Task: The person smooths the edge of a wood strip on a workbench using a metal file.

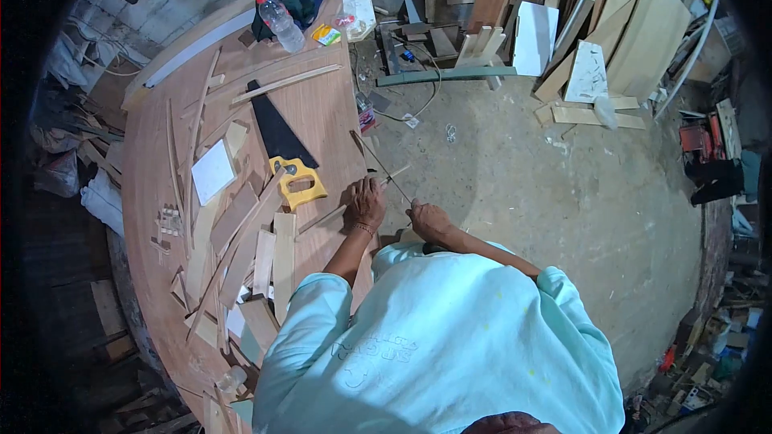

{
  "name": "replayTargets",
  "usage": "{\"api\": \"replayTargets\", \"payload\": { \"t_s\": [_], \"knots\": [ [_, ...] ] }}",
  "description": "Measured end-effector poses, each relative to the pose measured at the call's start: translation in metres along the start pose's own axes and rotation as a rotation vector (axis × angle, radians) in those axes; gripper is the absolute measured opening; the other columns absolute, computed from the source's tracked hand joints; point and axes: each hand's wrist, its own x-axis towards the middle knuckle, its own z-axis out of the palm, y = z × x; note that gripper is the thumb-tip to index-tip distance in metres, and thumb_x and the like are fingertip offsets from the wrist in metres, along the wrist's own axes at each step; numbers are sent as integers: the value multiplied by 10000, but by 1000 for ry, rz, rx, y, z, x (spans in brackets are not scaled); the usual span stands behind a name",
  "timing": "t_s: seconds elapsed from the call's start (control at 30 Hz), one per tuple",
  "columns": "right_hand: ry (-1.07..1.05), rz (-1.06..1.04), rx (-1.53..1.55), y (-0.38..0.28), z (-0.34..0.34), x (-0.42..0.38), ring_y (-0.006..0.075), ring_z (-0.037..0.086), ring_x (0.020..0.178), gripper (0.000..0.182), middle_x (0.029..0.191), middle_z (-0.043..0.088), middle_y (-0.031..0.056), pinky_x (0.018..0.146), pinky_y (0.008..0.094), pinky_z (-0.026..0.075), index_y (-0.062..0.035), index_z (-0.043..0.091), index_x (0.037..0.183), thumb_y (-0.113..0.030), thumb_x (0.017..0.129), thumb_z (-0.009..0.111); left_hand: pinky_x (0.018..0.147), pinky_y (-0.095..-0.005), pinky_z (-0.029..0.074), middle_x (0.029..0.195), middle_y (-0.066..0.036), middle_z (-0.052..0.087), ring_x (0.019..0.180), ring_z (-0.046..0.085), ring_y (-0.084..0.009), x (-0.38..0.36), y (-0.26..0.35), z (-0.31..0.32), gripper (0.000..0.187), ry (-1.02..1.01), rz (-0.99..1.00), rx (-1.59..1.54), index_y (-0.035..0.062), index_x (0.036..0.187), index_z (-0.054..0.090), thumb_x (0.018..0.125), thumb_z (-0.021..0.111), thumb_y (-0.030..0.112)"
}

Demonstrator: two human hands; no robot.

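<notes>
My left hand [367, 202] presses down on a narrow wooden strip [322, 221] at the table's right edge, fingers closed round it. The strip's end sticks out past the edge. In my right hand [430, 221], closed in a fist, is a long thin saw [376, 153], its blade seen edge-on. The blade crosses the strip's end just beyond my left fingers, and its tip points up and left. The saw's handle is hidden in my fist. On the table nearby lies another hand saw [281, 133] with a yellow handle, its dark blade pointing away.
Wood offcuts [241, 253] and a white tile-like piece [213, 171] cover the left of the wooden table [330, 128]. A plastic bottle [280, 22] with a red cap stands at the back. Boards [599, 48] lean at the back right, above a concrete floor [555, 193].
</notes>
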Motion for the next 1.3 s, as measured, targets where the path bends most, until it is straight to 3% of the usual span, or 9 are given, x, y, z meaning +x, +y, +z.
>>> {"api": "replayTargets", "payload": {
  "t_s": [0.2,0.37,0.67,0.73,0.8,1.0,1.1,1.23,1.3],
  "knots": [
    [135,5,55,9,11,-7,365,534,654,286,675,539,219,592,424,419,33,414,821,-245,809,350,698,-366,357,793,-159,470,775,461,-290,4,16,6,155,48,63,-192,6,803,441,712,432,131],
    [128,1,-4,7,11,-20,334,541,719,291,726,542,208,629,406,427,34,472,824,-229,797,350,695,-362,360,798,-152,479,771,465,-287,-6,15,12,174,-103,81,-169,5,816,455,722,435,150],
    [0,18,72,-7,25,-14,333,550,667,280,737,552,201,605,403,440,1,523,795,-229,786,364,773,-429,285,891,-108,428,886,389,-280,-35,-8,21,245,-188,113,226,45,840,474,646,486,195],
    [58,-15,86,-17,17,-16,348,545,670,294,712,549,211,601,415,435,7,524,766,-242,789,370,760,-425,294,886,-111,417,866,392,-279,-35,2,-3,276,-22,-85,65,47,851,466,671,480,256],
    [147,36,119,-10,16,-21,363,539,674,312,688,547,220,598,427,430,14,524,738,-255,792,376,752,-418,300,872,-113,422,864,393,-276,-33,6,-8,274,-68,-186,9,41,835,470,712,451,285],
    [152,-4,104,-16,24,-13,366,540,678,308,709,546,225,603,422,436,19,518,760,-251,788,373,734,-402,302,858,-136,444,847,410,-274,-18,0,-21,294,-157,-86,17,25,800,488,747,425,307],
    [167,-4,52,-23,23,-12,372,534,702,316,727,544,230,631,429,428,21,519,759,-255,788,367,735,-397,290,858,-123,448,858,410,-266,-20,-18,0,281,-36,68,27,55,807,497,748,426,320],
    [146,5,83,-27,23,-13,378,528,718,324,739,539,236,655,436,419,17,521,749,-262,787,361,702,-397,310,834,-121,438,810,422,-270,-25,-16,-4,278,-21,47,23,48,782,493,741,438,317],
    [204,-72,90,-27,22,-13,371,529,670,304,712,539,223,620,434,420,12,523,731,-250,776,375,758,-403,292,949,-126,455,911,405,-270,-23,-13,-7,324,-167,-39,75,52,841,507,754,412,350]
  ]
}}
